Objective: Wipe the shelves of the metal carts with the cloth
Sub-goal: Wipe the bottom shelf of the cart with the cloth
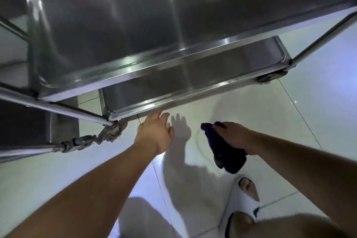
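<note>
A stainless steel cart fills the upper view, with a wide top shelf (108, 31) and a bottom shelf (193, 75) showing below its front edge. My left hand (154, 133) reaches down with straight fingers, the fingertips at the front rim of the bottom shelf (173, 102). My right hand (235, 137) grips a dark purple cloth (224, 150), which hangs bunched below the hand over the floor, a little in front of the cart.
A second metal cart (25, 121) stands at the left, its frame tubes and casters (110, 133) close to my left hand. A caster (270, 77) sits at the right corner. Glossy white floor tiles (251, 106) lie below, with my foot in a white sandal (245, 195).
</note>
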Available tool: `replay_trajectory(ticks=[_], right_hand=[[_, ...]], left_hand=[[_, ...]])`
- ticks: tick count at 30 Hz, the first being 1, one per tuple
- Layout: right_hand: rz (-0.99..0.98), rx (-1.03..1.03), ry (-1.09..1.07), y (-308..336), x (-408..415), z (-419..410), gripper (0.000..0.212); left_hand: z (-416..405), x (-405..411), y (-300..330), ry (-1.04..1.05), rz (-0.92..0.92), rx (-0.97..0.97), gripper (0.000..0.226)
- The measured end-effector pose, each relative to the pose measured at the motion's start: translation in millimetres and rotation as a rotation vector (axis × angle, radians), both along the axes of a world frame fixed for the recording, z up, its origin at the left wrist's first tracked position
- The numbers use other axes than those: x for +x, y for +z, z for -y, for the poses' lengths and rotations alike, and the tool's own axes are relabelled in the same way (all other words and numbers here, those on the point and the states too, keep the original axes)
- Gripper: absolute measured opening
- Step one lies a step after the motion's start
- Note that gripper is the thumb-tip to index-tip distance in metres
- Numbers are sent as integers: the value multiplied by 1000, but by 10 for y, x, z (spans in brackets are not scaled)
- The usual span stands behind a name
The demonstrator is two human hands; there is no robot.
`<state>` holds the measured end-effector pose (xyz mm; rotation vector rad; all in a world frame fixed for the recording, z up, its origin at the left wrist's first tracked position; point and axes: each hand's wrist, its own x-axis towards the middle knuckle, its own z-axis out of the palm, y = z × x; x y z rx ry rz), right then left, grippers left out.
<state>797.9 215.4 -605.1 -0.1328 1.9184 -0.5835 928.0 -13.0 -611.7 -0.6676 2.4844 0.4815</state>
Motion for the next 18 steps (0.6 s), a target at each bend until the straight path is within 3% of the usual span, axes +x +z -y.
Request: replay_trajectory(ticks=[3,9,18], right_hand=[[98,2,-174,501,300,-250,44],[90,5,-347,1985,785,-756,44],[-41,12,-591,4162,1068,-1199,37]], left_hand=[[-191,209,629,14,107,38,61],[-651,309,2209,-22,162,84,61],[-1194,318,4277,-102,34,222,60]])
